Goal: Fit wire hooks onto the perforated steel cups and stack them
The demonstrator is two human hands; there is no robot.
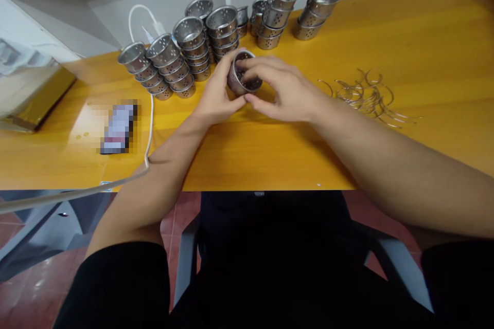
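Note:
A small perforated metal cup (234, 81) is tilted with its open mouth toward me, just above the wooden table. My left hand (215, 91) is wrapped round its left side, the thumb under the lower rim. From the right, my right hand (287, 88) reaches over the rim with its fingers inside the cup and its thumb at the lower edge, closed on the wall. Whether those fingers also pinch something small inside is hidden. To the right of my right hand lies a loose pile of thin curved metal wires (365, 96).
Stacks of similar perforated cups (162, 56) stand behind my hands, with more stacks (276, 10) farther right. A phone with a blurred screen (119, 127) lies at left. A white cable (150, 128) runs over the table (247, 159) past my left forearm. A box (36, 95) sits far left.

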